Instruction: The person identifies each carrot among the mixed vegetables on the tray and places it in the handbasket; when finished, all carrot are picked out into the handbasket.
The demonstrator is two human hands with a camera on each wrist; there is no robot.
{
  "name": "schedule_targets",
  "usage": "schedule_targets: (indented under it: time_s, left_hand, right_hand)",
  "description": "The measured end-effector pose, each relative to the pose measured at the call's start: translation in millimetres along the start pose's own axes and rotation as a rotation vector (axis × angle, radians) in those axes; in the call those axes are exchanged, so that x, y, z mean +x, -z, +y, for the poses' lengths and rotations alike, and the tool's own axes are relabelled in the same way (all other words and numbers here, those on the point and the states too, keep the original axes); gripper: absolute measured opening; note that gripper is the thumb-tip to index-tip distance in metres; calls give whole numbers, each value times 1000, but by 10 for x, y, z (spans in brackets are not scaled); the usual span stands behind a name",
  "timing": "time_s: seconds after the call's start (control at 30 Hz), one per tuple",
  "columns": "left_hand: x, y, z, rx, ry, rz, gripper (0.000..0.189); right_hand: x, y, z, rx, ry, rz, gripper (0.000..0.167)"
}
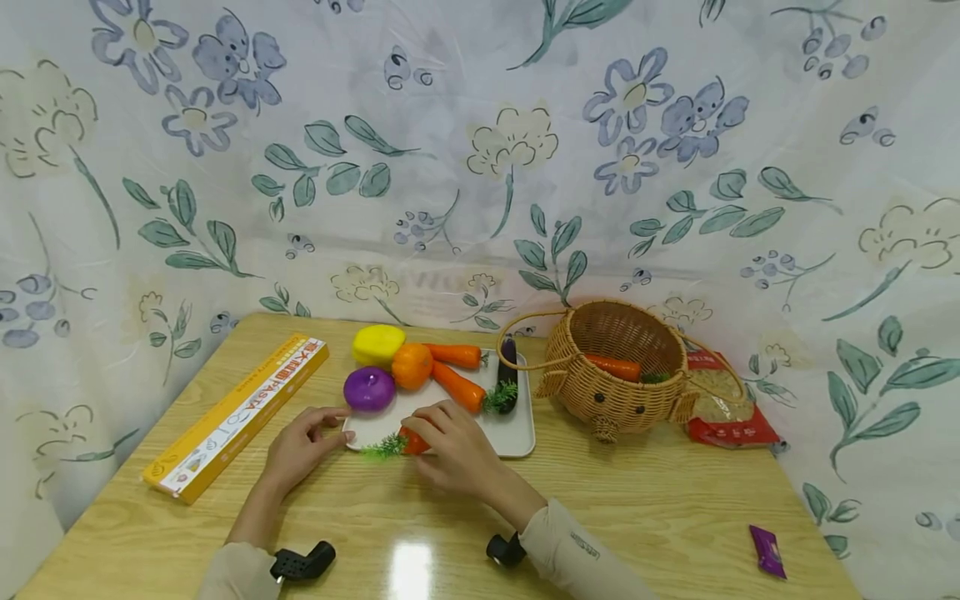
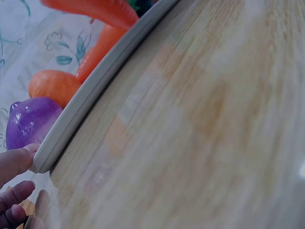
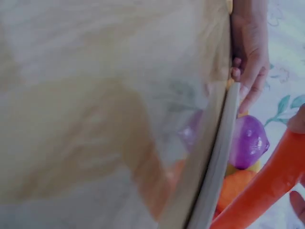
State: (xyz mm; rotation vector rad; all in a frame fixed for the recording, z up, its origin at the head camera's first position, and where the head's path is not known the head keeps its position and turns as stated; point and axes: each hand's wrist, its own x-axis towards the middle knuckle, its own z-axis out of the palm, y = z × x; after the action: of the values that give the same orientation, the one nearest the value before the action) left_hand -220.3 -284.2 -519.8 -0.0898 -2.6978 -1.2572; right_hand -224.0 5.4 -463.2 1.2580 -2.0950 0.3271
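My right hand [image 1: 457,450] holds an orange carrot [image 1: 415,440] over the front of a white tray [image 1: 465,433]; its green leafy top points left. In the right wrist view the carrot [image 3: 267,186] slants past the fingers. My left hand [image 1: 303,446] is at the tray's front left corner, with a fingertip touching the rim [image 2: 52,150] and the other fingers loosely bent. On the tray are a purple onion-like vegetable [image 1: 369,389], an orange pumpkin [image 1: 412,367], two more carrots [image 1: 459,387] and a dark eggplant [image 1: 508,383]. A yellow fruit [image 1: 378,343] sits behind at the back left.
Right of the tray stands a wicker basket [image 1: 592,400] with a carrot [image 1: 615,367] inside; its handle overlaps the eggplant. Behind it lies a red food bag [image 1: 731,429]. A long yellow pasta box [image 1: 240,417] lies at left, and a small purple packet [image 1: 767,552] at front right.
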Motion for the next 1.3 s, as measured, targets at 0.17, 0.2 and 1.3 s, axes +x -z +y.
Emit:
schedule_targets:
  time_s: [0.17, 0.2, 1.3]
  left_hand:
    - [-1, 10, 3, -1, 4, -1, 42]
    - [-2, 8, 2, -2, 5, -1, 42]
    - [-12, -4, 0, -5, -4, 11, 40]
  right_hand:
    - [-81, 8, -1, 9, 11, -91, 51]
    - [-92, 8, 1, 22, 11, -105, 50]
    - [-149, 39, 198, 447, -192, -454, 58]
